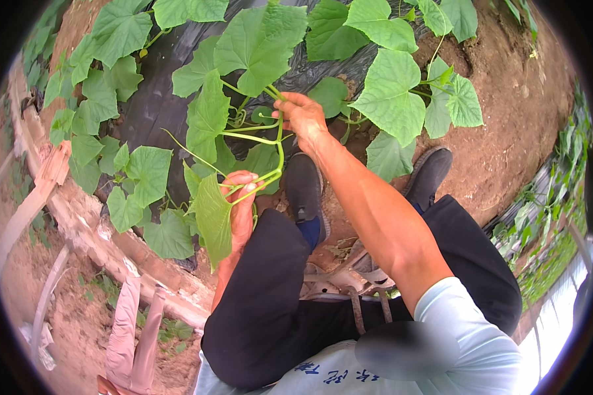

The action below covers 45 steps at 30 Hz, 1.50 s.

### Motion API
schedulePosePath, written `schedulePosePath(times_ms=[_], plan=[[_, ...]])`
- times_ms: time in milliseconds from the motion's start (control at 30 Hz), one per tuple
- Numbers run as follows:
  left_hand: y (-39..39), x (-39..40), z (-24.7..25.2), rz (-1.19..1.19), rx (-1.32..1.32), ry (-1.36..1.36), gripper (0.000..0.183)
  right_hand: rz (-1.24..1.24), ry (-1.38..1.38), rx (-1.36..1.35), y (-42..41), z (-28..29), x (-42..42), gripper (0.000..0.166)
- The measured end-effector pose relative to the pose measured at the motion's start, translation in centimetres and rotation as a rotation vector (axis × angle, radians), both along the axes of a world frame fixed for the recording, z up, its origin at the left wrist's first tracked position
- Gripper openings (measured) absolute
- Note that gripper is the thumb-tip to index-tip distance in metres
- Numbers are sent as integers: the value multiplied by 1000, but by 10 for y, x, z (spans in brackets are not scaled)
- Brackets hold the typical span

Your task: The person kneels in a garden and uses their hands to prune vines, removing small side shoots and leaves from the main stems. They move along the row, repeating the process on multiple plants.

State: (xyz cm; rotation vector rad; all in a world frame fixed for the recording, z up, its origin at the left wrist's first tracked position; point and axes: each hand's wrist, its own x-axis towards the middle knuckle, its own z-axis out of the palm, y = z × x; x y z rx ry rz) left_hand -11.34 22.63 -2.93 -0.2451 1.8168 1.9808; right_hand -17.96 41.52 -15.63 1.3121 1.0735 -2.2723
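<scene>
A cucumber-like vine with broad, toothed green leaves [259, 47] spreads over black plastic mulch film [153, 106]. Its green stem [280, 148] bends between my two hands. My right hand [299, 116] pinches the upper part of the stem just below a large leaf. My left hand [241, 197], lower and to the left, holds the stem's lower bend and a leaf stalk between thumb and fingers. A folded leaf [212, 217] partly hides the left palm. Thin curling tendrils stand out near both hands.
More leafy vines grow at left [99, 98] and right [395, 91]. Bare soil [519, 113] lies at right, a low masonry edge [94, 242] at left. My dark shoes [304, 185] rest close to the plants. Pale pink posts or cloth-covered shapes [123, 335] stand at lower left.
</scene>
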Motion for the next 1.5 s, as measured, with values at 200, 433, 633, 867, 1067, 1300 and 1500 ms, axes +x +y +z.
schedulePosePath(times_ms=[200, 433, 633, 867, 1067, 1300, 1500], plan=[[-4, 0, -1, 23, -2, -16, 18, -19, 56, -155, 7, -8, 4, 31], [-13, -5, 0, 44, 23, -1, 16, 37, 51, -213, 21, -3, 0, 31], [-11, -17, 0, 61, 40, -4, 16, 229, 61, -74, 30, -17, -3, 28], [-16, -18, 3, 28, -15, 10, 17, 473, 112, 215, 51, -22, -25, 32], [-20, -12, 1, 26, 1, -14, 18, 839, 383, 549, 63, -21, -69, 40], [-21, -15, 8, 34, -1, -46, 19, 1262, 559, 577, 45, -23, -107, 55], [-28, -11, 8, 67, -5, -74, 19, 1488, 414, 761, 39, 24, -118, 47]])
